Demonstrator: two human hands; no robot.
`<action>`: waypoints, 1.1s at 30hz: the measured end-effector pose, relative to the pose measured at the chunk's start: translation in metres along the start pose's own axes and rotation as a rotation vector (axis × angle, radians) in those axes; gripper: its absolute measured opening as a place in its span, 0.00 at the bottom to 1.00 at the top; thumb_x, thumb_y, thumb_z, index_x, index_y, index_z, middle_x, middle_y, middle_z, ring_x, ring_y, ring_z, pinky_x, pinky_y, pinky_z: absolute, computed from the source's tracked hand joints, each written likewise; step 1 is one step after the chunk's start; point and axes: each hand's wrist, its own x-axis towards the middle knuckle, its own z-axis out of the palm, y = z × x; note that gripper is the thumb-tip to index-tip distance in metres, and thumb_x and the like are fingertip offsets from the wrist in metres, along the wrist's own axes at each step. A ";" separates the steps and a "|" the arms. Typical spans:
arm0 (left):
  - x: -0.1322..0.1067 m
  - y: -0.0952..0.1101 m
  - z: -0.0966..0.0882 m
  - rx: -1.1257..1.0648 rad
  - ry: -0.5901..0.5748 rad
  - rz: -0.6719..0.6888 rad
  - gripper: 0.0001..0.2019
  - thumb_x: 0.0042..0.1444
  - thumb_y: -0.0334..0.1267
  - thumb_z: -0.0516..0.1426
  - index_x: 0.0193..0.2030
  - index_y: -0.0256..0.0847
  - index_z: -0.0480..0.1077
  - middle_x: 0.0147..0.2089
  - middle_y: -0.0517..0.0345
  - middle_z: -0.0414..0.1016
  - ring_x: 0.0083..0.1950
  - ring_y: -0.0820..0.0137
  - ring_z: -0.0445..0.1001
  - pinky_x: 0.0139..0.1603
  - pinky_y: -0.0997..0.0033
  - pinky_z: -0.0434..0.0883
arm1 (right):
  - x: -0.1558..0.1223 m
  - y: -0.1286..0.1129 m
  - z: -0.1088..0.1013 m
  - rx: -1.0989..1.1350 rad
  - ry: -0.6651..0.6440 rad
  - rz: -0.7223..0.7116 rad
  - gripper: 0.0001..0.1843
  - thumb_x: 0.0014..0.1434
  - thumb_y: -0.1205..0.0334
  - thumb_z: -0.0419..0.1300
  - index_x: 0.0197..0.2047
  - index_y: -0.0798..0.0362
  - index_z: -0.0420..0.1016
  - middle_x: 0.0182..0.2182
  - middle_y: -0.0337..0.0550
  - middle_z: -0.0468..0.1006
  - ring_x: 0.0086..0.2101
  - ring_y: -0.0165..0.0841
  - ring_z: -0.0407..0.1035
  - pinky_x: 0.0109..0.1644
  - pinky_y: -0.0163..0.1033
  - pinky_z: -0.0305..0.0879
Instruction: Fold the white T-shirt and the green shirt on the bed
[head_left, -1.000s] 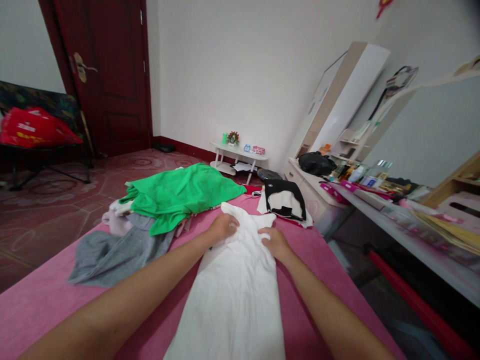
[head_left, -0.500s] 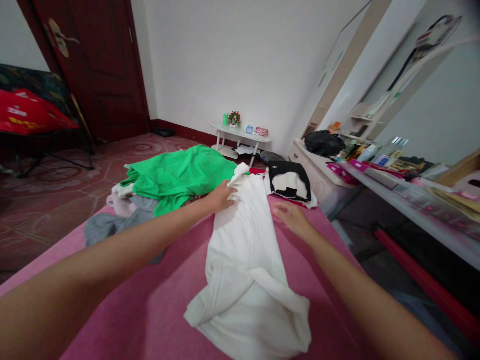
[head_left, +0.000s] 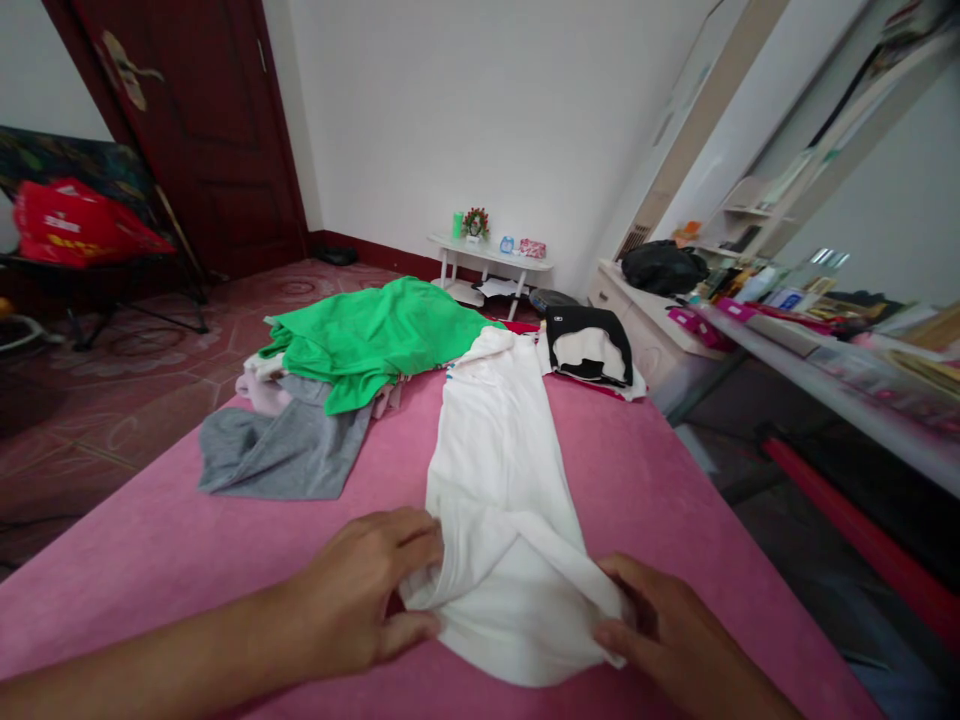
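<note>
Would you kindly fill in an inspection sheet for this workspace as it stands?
Surface: pink cover, lying flat.
Job's things: white garment lies lengthwise, its near end bunched.
Clutter: green garment on a pile; grey garment beside it; black-and-white garment at the far end.
Hands: left hand and right hand each grip the white garment's near end.
Cables: nothing seen.
Surroundings: dark red door, red bag on a chair, small white table, cluttered counter at right.
</note>
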 end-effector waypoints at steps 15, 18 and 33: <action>0.025 0.023 0.009 0.046 -0.155 -0.131 0.09 0.58 0.42 0.55 0.41 0.41 0.67 0.37 0.54 0.73 0.38 0.63 0.72 0.39 0.67 0.65 | 0.020 0.008 0.033 0.620 -0.116 0.136 0.41 0.39 0.36 0.68 0.49 0.56 0.71 0.27 0.41 0.74 0.28 0.33 0.70 0.32 0.36 0.64; 0.029 0.026 0.012 0.079 -0.195 0.024 0.12 0.57 0.31 0.51 0.47 0.45 0.67 0.34 0.57 0.72 0.36 0.66 0.72 0.36 0.70 0.64 | 0.018 -0.002 0.031 0.565 -0.168 0.105 0.27 0.40 0.40 0.68 0.32 0.56 0.73 0.22 0.37 0.69 0.23 0.27 0.63 0.27 0.32 0.57; 0.023 0.032 0.016 0.128 -0.213 0.028 0.16 0.56 0.32 0.52 0.52 0.45 0.62 0.41 0.56 0.72 0.38 0.65 0.72 0.39 0.68 0.69 | -0.004 -0.024 0.018 0.409 0.201 0.031 0.21 0.47 0.44 0.64 0.30 0.56 0.76 0.23 0.41 0.75 0.28 0.35 0.70 0.29 0.36 0.66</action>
